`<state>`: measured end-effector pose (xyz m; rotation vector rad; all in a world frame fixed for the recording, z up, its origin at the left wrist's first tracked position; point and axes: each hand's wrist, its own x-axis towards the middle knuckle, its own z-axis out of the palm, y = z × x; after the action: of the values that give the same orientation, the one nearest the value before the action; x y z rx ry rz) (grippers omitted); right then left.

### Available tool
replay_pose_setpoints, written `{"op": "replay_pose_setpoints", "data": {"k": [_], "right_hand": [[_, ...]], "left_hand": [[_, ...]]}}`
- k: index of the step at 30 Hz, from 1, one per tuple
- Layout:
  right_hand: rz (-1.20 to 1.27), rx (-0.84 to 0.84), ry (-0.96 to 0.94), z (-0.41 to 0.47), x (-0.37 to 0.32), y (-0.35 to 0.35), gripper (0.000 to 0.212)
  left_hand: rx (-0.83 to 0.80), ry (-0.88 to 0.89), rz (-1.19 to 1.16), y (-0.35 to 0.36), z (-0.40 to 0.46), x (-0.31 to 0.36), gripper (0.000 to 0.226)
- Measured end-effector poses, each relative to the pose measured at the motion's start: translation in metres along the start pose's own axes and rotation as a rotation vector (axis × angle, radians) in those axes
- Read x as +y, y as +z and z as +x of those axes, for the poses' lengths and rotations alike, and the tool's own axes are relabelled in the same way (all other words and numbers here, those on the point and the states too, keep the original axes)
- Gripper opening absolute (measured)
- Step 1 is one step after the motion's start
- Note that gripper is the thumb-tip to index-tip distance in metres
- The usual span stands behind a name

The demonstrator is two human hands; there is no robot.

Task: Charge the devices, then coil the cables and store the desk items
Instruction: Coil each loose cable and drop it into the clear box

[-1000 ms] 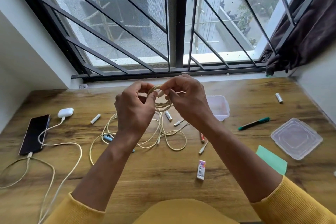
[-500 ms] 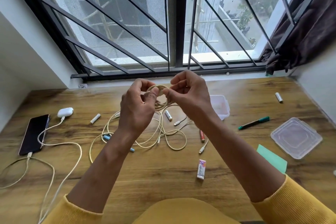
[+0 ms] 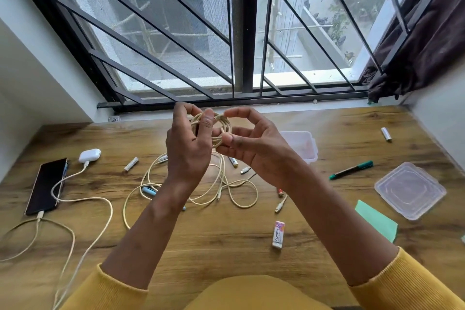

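Left hand: raised at mid-frame, back toward the camera, fingers curled upward, thumb and fingers pinching the left side of a small coil of cream braided cable. Right hand: raised just beside it, fingers bent, thumb and fingertips on the coil's right side. Both forearms: bare, angled inward, yellow ribbed sleeves pushed back.

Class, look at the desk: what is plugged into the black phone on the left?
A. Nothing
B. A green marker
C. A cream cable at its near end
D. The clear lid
C: a cream cable enters the near end of the phone, which lies flat on the desk, apart from the coil both hands hold.
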<state>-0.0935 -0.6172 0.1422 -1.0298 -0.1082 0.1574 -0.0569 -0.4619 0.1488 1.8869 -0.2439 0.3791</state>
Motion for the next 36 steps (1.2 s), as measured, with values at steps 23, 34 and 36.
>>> {"op": "replay_pose_setpoints", "data": {"k": [23,34,36], "right_hand": [[-0.658,0.554,-0.174,0.011,0.011,0.018,0.023],[-0.255,0.291,-0.193,0.003,-0.001,0.019,0.025],[-0.21,0.299,-0.168,0.004,-0.004,0.018,0.024]], "left_hand": [[-0.043,0.23,0.221,0.004,-0.012,-0.013,0.025],[-0.024,0.203,0.272,0.002,-0.003,-0.022,0.019],[-0.055,0.202,0.237,0.001,-0.004,-0.022,0.02]]}}
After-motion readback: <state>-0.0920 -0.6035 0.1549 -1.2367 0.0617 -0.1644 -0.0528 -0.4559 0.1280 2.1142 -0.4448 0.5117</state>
